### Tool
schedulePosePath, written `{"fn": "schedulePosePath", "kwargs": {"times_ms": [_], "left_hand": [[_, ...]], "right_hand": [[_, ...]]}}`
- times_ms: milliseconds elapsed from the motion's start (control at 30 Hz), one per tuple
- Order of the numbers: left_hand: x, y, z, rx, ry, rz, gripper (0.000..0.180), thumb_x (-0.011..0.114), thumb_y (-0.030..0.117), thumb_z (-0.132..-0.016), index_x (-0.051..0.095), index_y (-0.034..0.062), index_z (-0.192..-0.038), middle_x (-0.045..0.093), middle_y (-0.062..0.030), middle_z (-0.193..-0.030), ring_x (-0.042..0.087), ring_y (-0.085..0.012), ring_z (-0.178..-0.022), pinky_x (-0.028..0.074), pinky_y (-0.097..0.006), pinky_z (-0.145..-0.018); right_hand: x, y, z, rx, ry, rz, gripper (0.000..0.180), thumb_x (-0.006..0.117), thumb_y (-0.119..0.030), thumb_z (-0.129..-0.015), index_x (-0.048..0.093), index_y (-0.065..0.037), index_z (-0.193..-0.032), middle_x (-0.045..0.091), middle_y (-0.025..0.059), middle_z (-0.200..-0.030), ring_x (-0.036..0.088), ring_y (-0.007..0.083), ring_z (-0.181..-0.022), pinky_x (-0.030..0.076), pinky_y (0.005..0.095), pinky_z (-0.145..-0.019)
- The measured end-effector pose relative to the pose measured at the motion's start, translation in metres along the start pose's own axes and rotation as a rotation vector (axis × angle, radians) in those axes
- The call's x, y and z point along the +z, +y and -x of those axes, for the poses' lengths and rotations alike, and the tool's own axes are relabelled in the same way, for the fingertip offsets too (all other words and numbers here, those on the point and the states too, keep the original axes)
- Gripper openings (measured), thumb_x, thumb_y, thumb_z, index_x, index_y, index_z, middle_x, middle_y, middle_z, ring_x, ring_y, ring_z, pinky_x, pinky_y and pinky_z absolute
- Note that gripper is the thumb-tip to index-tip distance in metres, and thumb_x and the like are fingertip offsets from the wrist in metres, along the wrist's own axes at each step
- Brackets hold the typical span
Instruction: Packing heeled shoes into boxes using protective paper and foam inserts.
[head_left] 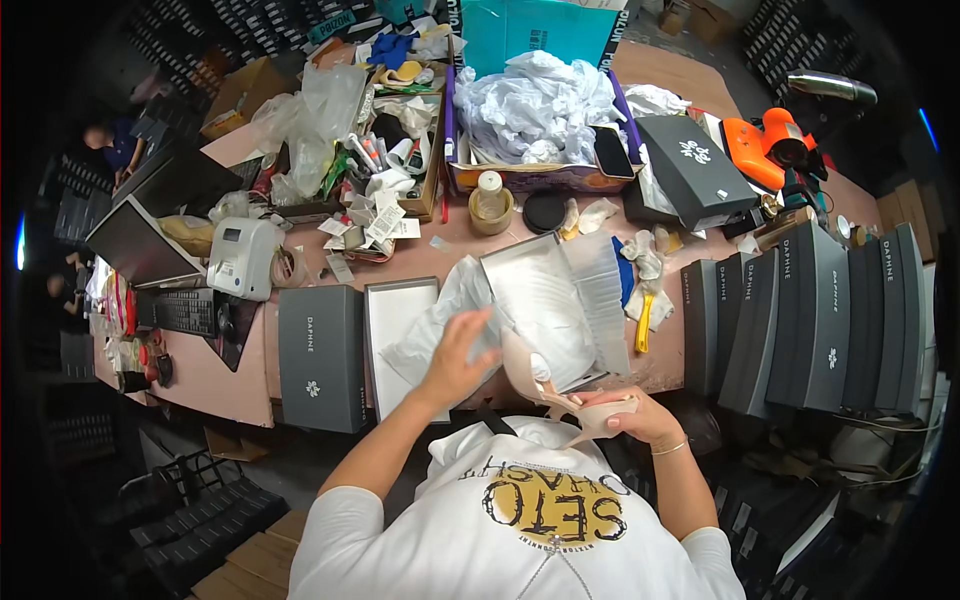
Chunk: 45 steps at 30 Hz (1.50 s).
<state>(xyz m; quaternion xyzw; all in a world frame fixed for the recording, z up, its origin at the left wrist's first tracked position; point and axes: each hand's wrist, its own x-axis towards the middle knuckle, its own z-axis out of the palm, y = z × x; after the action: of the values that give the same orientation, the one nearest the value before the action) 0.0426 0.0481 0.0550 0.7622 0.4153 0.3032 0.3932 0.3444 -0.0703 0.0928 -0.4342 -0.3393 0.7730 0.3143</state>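
Watching from my distant seat, I've got the right hand (643,416) curled firmly around one end of a pale beige shoe (519,368), held at the near side of the paper-lined box (545,312). And the left hand (458,362), just off the box's left edge: fingers spread well apart, nothing in their grasp that I can see! White wrapping (425,335) shows right behind it; whether they touch, I can't tell. Farther left of the box I see a shallow grey tray (397,300), then a grey carton (318,345). Right of the box, a yellow-handled tool (643,325); well past that, upright grey boxes (805,320) in a row.
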Motion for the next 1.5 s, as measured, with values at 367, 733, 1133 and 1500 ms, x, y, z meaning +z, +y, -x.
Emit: {"fn": "schedulePosePath", "kwargs": {"times_ms": [367,733,1133,1500], "left_hand": [[-0.031,-0.12,-0.031,-0.53,0.304,0.626,0.018,0.047,0.022,-0.097,0.054,0.0051,-0.098,0.061,-0.0035,-0.079,0.061,-0.0103,-0.072,0.051,-0.026,-0.066],[0.003,0.033,-0.062,0.053,-0.467,-0.605,0.017,0.061,0.017,-0.081,0.061,0.0016,-0.074,0.06,-0.0151,-0.075,0.059,-0.033,-0.073,0.048,-0.042,-0.067],[-0.043,0.044,-0.005,0.366,0.017,-0.5,0.04,0.06,-0.004,-0.071,0.06,0.0018,-0.11,0.057,-0.0129,-0.104,0.061,-0.0289,-0.089,0.052,-0.036,-0.075],[-0.058,0.045,0.001,0.108,-0.116,-0.383,0.065,0.053,-0.005,-0.069,0.038,-0.0037,-0.133,0.036,-0.0169,-0.139,0.059,-0.0344,-0.096,0.052,-0.039,-0.076]], "right_hand": [[-0.004,0.056,0.021,-0.293,0.31,-0.708,0.067,0.075,-0.041,-0.069,0.057,0.003,-0.116,0.061,0.0159,-0.116,0.06,0.0291,-0.106,0.047,0.0434,-0.094],[-0.041,0.021,0.036,-0.724,0.238,-0.685,0.068,0.061,-0.056,-0.073,0.061,0.002,-0.109,0.061,0.0232,-0.111,0.06,0.0351,-0.101,0.05,0.0452,-0.087],[0.028,-0.015,-0.047,-0.244,0.081,-0.558,0.062,0.061,-0.041,-0.081,0.05,0.004,-0.123,0.057,0.0175,-0.118,0.059,0.0298,-0.104,0.051,0.0453,-0.088],[0.027,0.024,-0.068,-0.124,0.201,-1.068,0.063,0.056,-0.055,-0.08,0.053,-0.008,-0.121,0.06,0.0123,-0.11,0.064,0.0282,-0.089,0.059,0.0441,-0.07]]}}
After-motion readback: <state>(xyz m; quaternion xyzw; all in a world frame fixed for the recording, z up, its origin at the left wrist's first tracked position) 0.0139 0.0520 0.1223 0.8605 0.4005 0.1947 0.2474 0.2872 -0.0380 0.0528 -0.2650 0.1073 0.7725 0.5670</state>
